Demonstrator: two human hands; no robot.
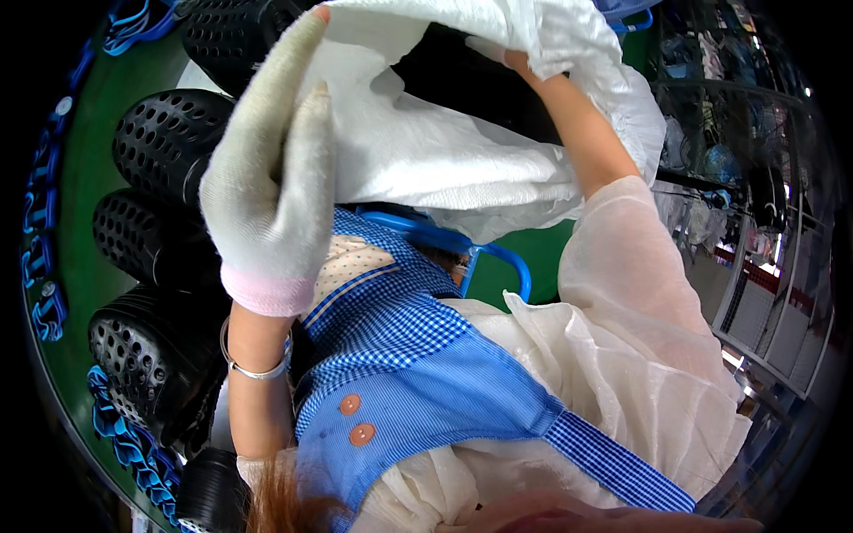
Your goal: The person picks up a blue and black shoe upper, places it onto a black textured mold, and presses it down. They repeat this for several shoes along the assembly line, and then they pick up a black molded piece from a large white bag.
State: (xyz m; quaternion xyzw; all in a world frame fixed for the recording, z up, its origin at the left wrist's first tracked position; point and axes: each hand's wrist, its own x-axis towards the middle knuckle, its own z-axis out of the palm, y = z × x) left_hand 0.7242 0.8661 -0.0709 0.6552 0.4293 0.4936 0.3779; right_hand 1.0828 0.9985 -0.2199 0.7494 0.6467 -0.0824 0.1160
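A large white woven sack (400, 147) lies bunched with its mouth spread, and something black (484, 84) shows within the opening. At the sack's left side my left hand (267, 186), in a white knitted glove with a pink cuff, has its fingers stretched and the thumb apart. Its fingertips are by the sack's rim; bare fingertips poke out of the glove. My right arm reaches over the sack's right side, and my right hand (491, 51) is at the far part of the mouth. Folds of the sack hide most of that hand, so its grip does not show.
Stacks of black perforated clogs (169, 142) stand along the left on a green surface (80, 222). Blue strap-like pieces (124, 444) lie beyond them at the left rim. A blue tubular frame (498, 253) sits below the sack. Shelving (764, 311) with bagged items rises at the right.
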